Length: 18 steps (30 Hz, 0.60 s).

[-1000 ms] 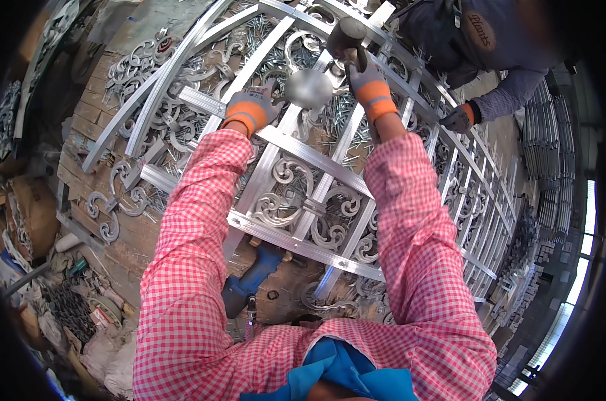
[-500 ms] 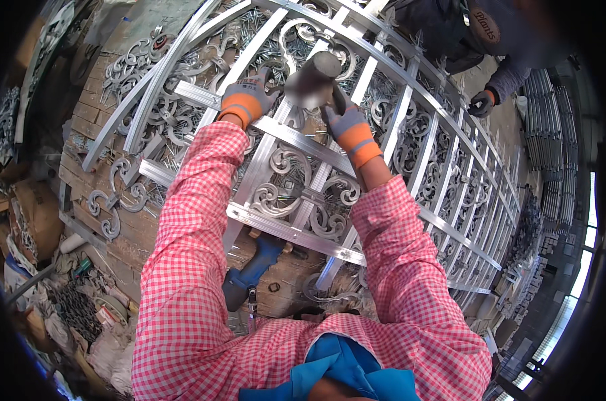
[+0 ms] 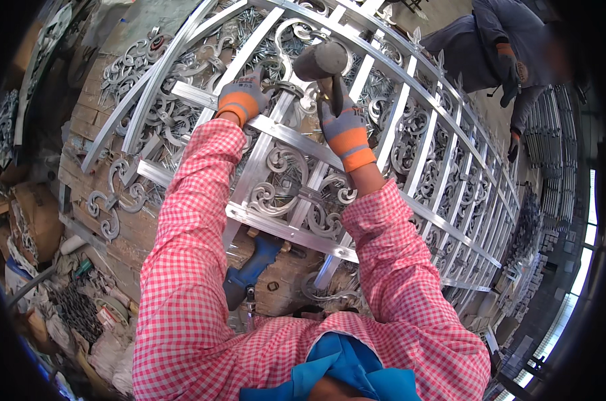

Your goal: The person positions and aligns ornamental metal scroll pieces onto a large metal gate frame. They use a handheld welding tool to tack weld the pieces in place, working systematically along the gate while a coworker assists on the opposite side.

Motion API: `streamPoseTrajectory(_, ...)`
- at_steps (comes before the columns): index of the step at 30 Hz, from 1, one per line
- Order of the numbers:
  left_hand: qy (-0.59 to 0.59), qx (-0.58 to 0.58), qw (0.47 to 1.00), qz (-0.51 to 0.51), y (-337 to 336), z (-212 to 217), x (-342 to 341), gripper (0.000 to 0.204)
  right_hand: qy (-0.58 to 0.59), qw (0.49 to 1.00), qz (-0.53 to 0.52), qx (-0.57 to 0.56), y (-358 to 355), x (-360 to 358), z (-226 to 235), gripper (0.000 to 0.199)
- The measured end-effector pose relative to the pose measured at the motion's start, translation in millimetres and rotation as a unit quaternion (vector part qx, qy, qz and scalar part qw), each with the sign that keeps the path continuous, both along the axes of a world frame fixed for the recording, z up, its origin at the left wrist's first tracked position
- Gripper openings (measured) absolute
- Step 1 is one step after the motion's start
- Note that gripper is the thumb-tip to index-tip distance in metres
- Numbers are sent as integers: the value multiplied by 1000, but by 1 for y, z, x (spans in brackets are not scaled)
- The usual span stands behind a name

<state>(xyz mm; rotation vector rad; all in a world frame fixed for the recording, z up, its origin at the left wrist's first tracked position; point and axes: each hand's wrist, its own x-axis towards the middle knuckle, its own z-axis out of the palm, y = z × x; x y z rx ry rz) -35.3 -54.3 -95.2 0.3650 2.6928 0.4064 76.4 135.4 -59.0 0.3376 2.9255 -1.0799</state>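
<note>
My right hand (image 3: 346,127), in a grey and orange glove, is closed around the handle of a mallet (image 3: 322,61) with a thick dark cylindrical head. The head is raised just above the metalwork. My left hand (image 3: 241,97), gloved alike, is closed at a curved scroll piece (image 3: 286,87) by the upper end of a flat upright bar; its fingertips are partly hidden. Beneath both hands lies a silvery metal fence panel (image 3: 296,142) of straight bars. Pale scroll ornaments (image 3: 276,197) sit between the bars nearer me.
Loose scrolls (image 3: 166,120) and many screws (image 3: 249,30) lie across the wooden table (image 3: 92,150). A blue power tool (image 3: 259,260) rests below the panel. At the upper right a co-worker in dark clothes (image 3: 467,57) stands beside the panel's far side. Stacked metal bars (image 3: 550,127) are farther right.
The mallet head has risen slightly and tilted as my right hand shifted. My left hand has barely moved. The co-worker has moved to the right, away from the panel's far edge.
</note>
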Motion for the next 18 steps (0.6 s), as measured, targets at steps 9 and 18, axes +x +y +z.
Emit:
streamPoseTrajectory(9, 31, 8, 999, -6, -4, -10, 1, 64, -28, 995, 31, 89, -5, 6, 1, 64)
streamPoseTrajectory(18, 55, 35, 998, -5, -2, -16, 3, 55, 26, 991, -126, 46, 47, -68, 11, 62)
